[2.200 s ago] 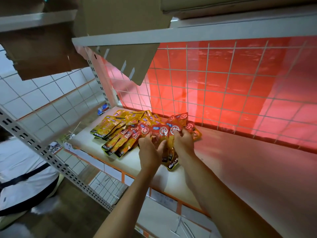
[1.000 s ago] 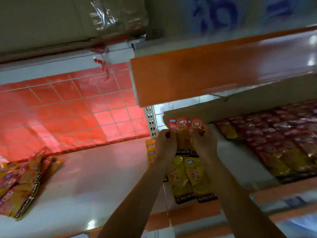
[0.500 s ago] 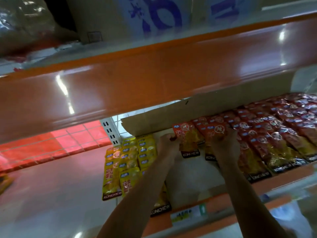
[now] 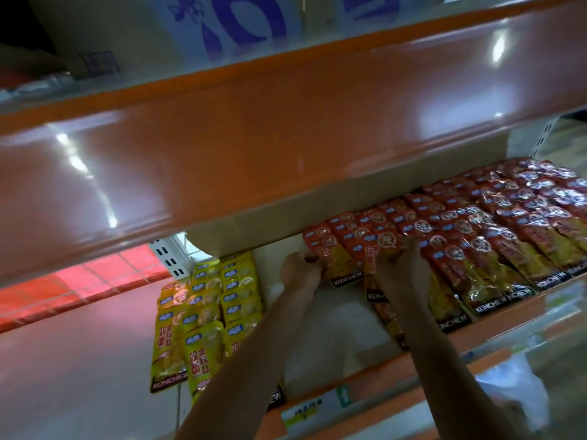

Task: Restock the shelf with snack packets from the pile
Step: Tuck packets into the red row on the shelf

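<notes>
Now the carry is over. Nearest the camera, both forearms reach across the orange front edge with its price label (image 4: 309, 415) and over the bare white gap of the shelf (image 4: 320, 325). A couple of seconds ago these hands were gathering packets from the pile in the neighbouring bay; half a second ago the bunch was still coming in over this gap.

The left hand (image 4: 300, 270) pinches the left edge of the red snack packets (image 4: 338, 260) with curled fingers. The right hand (image 4: 401, 268) is clamped on their right side, pressing them up against the stocked red rows (image 4: 495, 223). The bunch sits at the left end of those rows, low over the shelf; whether it rests on the board I cannot tell. By my reading the placing step is nearly done, and only the release and a bit of squaring remain.

Left of the gap lie the yellow packets (image 4: 222, 300) in overlapping columns. Behind runs a cardboard backing (image 4: 270, 222), with a red mesh panel (image 4: 95, 274) further left. Overhead hangs the glossy orange upper shelf (image 4: 254, 138), bearing a carton with blue print (image 4: 241, 23).
</notes>
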`<state>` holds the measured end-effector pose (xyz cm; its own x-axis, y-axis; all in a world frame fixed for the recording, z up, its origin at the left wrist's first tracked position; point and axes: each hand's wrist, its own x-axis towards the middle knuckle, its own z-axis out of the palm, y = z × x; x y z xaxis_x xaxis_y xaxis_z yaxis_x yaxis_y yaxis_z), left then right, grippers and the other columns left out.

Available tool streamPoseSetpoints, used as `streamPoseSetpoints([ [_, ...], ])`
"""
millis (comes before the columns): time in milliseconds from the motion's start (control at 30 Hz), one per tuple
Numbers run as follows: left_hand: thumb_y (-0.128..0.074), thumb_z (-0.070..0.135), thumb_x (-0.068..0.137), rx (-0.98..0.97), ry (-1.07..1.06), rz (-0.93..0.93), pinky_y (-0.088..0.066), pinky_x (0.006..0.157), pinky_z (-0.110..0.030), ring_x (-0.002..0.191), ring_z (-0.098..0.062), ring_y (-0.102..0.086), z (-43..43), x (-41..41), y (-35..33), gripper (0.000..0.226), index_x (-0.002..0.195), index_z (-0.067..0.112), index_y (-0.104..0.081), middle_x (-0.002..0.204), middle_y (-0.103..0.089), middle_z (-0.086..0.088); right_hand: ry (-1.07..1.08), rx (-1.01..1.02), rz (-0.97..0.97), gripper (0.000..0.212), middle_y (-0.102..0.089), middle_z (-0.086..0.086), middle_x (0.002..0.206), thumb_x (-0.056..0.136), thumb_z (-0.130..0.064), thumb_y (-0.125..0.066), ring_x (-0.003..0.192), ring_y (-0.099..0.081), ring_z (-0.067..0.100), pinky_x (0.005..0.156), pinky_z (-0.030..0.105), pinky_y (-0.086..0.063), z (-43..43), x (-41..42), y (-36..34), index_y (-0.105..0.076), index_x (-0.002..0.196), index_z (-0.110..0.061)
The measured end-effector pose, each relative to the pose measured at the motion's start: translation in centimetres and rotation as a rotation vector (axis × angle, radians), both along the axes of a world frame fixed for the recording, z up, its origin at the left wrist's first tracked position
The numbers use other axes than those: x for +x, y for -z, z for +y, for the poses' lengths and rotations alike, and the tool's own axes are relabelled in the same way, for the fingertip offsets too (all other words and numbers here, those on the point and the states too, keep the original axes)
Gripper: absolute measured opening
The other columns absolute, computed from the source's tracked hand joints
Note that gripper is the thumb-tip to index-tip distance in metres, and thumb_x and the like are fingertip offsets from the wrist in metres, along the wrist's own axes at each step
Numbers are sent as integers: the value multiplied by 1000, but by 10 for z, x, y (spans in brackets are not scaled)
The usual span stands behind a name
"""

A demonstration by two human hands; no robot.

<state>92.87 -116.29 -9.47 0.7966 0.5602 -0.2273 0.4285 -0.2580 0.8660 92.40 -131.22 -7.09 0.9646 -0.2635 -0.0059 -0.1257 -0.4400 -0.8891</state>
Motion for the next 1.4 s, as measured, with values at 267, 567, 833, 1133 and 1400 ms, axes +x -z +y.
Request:
streamPoseSetpoints([
  [267, -72, 38, 81, 155, 58, 57, -49, 81, -28, 98, -20, -64, 8, 0, -4, 27, 98, 16, -74, 100, -71, -4, -117, -101, -43, 48, -63, 10, 110, 89, -15, -52, 95, -61, 25, 75, 33, -48, 8, -4, 3, -43, 136, -13],
  [567, -74, 32, 81, 107, 101, 11, -52, 86, -28, 95, -17, -67, 13, -3, -5, 29, 104, 14, -74, 100, -73, -5, -259, -300, -93, 55, -49, 13, 132, 94, -19, -52, 116, -52, 26, 87, 33, -44, 28, -4, 7, -32, 145, -11],
  [833, -67, 31, 87, 158, 148, 0, -52, 88, -29, 95, -17, -67, 15, -10, -6, 24, 105, 17, -74, 101, -73, -5, -350, -614, -99, 48, -37, 15, 141, 95, -19, -49, 131, -32, 32, 111, 39, -25, 48, -4, 13, -37, 141, -14],
  [1133, -53, 24, 95, 352, 225, 21, -51, 84, -31, 96, -21, -66, 12, -14, -12, 25, 104, 16, -75, 101, -73, -6, -353, -773, -149, 36, -43, 4, 138, 97, -27, -43, 129, -33, 26, 108, 39, -27, 50, -6, 20, -47, 132, -20],
  [1400, -57, 27, 94, 369, 238, 42, -51, 88, -30, 101, -21, -65, 13, -19, -14, 25, 107, 14, -74, 107, -72, -6, -400, -765, -136, 39, -39, 2, 144, 96, -21, -43, 132, -33, 25, 108, 38, -30, 51, -7, 19, -44, 135, -16],
])
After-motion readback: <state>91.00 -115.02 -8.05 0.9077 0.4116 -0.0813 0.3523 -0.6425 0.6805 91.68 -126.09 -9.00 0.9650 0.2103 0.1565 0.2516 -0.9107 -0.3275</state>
